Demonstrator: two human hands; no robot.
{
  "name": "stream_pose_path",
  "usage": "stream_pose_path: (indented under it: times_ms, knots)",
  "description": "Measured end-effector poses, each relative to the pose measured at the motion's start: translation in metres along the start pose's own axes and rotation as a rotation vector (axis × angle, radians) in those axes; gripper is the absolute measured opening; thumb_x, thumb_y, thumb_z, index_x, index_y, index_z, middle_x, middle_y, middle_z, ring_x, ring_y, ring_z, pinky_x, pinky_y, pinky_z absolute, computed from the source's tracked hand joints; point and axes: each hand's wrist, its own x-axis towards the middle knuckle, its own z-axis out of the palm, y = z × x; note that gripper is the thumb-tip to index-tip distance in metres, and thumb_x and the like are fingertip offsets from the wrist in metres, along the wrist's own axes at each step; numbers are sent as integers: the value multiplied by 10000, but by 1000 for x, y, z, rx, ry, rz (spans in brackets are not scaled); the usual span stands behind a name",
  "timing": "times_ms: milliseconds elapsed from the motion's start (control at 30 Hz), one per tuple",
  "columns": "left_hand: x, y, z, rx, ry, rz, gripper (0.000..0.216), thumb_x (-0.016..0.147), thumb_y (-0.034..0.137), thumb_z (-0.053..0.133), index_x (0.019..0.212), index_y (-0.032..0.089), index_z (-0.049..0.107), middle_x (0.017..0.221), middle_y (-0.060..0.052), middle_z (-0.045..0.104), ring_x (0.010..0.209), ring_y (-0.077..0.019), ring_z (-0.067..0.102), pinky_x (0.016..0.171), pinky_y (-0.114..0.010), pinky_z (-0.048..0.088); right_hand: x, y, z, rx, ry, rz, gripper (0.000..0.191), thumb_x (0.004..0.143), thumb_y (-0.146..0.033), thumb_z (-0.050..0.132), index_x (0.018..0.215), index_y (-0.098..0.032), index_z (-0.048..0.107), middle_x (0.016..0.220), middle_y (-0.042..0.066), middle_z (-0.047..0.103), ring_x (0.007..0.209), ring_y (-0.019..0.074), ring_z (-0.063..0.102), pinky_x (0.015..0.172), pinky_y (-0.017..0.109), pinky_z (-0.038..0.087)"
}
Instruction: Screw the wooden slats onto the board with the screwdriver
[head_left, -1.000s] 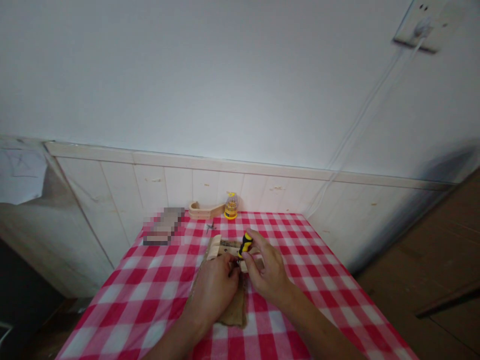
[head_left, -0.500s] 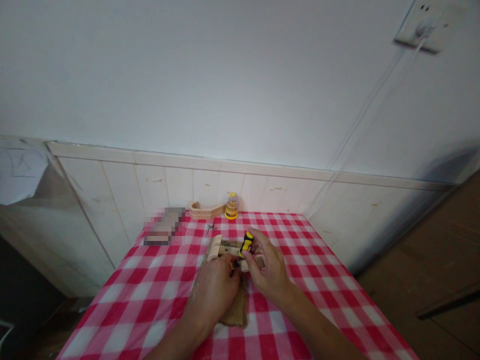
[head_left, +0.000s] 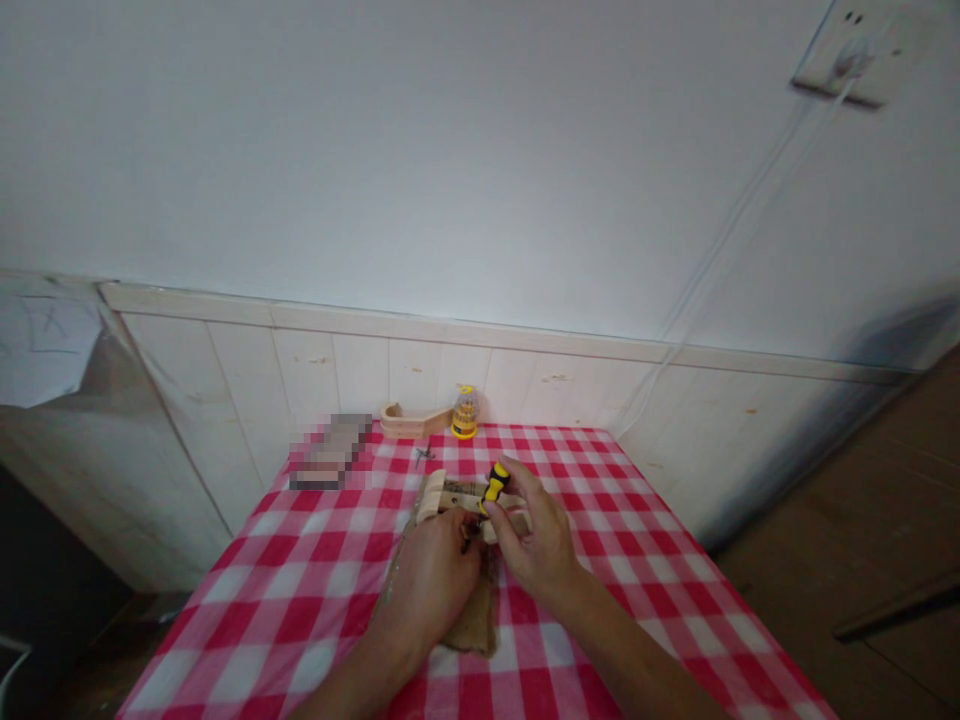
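Note:
In my right hand [head_left: 541, 535] is a yellow and black screwdriver [head_left: 496, 483], tilted with its handle up and its tip pointing down toward a wooden piece. My left hand [head_left: 442, 560] is closed at that wooden assembly [head_left: 433, 495], its fingertips close to the screwdriver's lower end. What the left fingers pinch is hidden. The pale assembly, with a rounded block at its left end, lies on a brown mat [head_left: 472, 630]. Both hands cover part of it.
A red and white checked cloth [head_left: 622, 600] covers the table. Near the wall stand a yellow bit case [head_left: 465, 412] and a curved wooden part [head_left: 405, 422]. Small dark screws [head_left: 424, 454] lie before them. A blurred flat object [head_left: 330, 452] is at the back left.
The view has shifted very slightly. Both hands stay at the wooden assembly, and the screwdriver handle keeps nearly the same tilt.

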Motion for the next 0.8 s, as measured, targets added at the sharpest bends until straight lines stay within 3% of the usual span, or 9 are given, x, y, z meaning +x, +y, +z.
stream_pose_path:
  times_ms: [300,600,800]
  knots:
    - [3,1,0,-14,-4,0,103,926,221,649,941,244,748,805,-8,752,737,-189,665,596,-294,293,1,0,0,26,5,-1,601,980,-177,624,1543,-310,458,1279,97,744,990,246,779,871,406,665]
    - [1,1,0,-7,-6,3,101,932,234,650,971,255,741,862,-3,769,796,-200,685,630,-291,327,5,-2,-1,-1,-5,7,508,980,-225,659,1468,-285,532,1085,78,772,822,227,764,773,375,663]
    - [1,4,-2,15,-25,-10,115,948,242,632,982,240,742,888,-28,775,817,-210,695,635,-296,335,4,-2,0,-7,-9,27,503,977,-226,665,1459,-278,533,1083,78,775,842,231,773,797,382,666]
